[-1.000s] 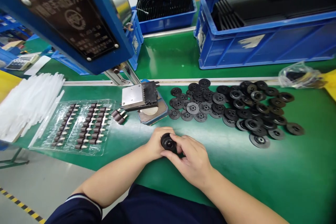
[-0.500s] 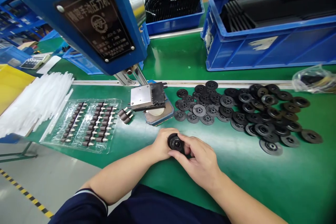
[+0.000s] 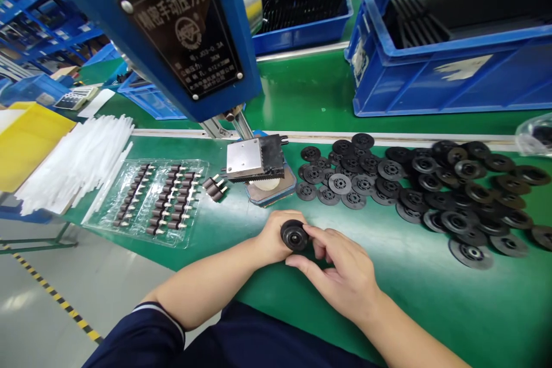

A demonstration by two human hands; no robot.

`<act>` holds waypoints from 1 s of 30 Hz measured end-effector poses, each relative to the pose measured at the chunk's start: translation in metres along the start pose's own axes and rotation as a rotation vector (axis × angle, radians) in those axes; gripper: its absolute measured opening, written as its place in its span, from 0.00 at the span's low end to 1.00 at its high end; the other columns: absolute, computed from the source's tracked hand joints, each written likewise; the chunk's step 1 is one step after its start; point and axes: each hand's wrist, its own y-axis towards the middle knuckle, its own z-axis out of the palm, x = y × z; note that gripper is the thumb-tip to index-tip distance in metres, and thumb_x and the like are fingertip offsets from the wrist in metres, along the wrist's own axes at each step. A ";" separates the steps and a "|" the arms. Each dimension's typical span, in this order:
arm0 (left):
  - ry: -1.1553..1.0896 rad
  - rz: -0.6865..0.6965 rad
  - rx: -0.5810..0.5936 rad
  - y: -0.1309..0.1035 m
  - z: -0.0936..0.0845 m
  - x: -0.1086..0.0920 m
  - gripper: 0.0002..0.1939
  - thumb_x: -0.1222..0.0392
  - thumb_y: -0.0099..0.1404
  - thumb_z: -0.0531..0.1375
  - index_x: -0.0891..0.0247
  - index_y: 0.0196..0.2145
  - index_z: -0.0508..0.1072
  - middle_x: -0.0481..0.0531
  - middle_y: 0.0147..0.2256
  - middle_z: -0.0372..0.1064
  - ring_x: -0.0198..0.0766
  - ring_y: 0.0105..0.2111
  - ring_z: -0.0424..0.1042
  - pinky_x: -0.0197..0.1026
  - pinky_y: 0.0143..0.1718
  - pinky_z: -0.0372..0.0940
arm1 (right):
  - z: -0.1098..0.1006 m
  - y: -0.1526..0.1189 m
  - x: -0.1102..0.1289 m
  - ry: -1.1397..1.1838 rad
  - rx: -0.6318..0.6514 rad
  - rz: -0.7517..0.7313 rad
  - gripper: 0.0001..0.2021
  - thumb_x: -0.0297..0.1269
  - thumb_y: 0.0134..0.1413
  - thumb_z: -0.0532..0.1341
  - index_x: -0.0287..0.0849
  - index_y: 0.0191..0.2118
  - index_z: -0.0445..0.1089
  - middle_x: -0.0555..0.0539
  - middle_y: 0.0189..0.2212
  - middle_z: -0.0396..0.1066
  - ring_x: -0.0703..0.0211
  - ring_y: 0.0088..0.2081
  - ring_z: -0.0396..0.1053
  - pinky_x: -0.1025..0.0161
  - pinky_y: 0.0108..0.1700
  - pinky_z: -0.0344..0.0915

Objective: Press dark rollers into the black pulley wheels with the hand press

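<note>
My left hand is closed around a black plastic disc with a raised round hub, held just above the bench in front of me. Its hub faces up toward the camera, and most of my left fingers are hidden behind it. At the disc's right edge is my right hand, the index fingertip touching or nearly touching the rim. The thumb stands apart below the disc, and the other fingers are curled. Loose flat black discs and a pile of hubbed black discs lie beyond and to the right.
A blue hand press with a metal block stands ahead. Left of it are small brown-and-white cylinders, a clear tray of similar parts, and white tubes. Blue bins line the back.
My right thumb has come away from the disc and the right hand has opened a little. The disc remains in my left hand. The view has shifted slightly left.
</note>
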 end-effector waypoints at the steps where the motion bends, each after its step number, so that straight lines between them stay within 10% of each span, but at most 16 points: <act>1: -0.009 -0.003 0.000 0.000 0.000 0.000 0.28 0.33 0.54 0.62 0.65 0.23 0.66 0.48 0.21 0.61 0.32 0.22 0.60 0.38 0.26 0.56 | 0.000 0.000 0.000 -0.001 0.000 -0.002 0.23 0.39 0.52 0.69 0.36 0.52 0.65 0.52 0.25 0.61 0.66 0.27 0.59 0.65 0.30 0.60; 7: -0.012 0.002 0.010 0.001 0.000 0.002 0.37 0.21 0.46 0.55 0.63 0.20 0.61 0.47 0.19 0.57 0.32 0.21 0.58 0.38 0.24 0.55 | 0.000 -0.003 -0.002 -0.045 0.015 0.003 0.22 0.36 0.56 0.65 0.40 0.55 0.64 0.51 0.26 0.62 0.64 0.27 0.60 0.64 0.30 0.60; 30: -0.022 0.012 0.008 0.001 0.001 0.002 0.34 0.25 0.50 0.58 0.64 0.21 0.63 0.49 0.20 0.61 0.33 0.21 0.60 0.38 0.26 0.57 | -0.003 -0.001 -0.001 -0.007 0.022 0.005 0.22 0.30 0.55 0.66 0.37 0.55 0.65 0.52 0.25 0.59 0.66 0.27 0.57 0.66 0.30 0.58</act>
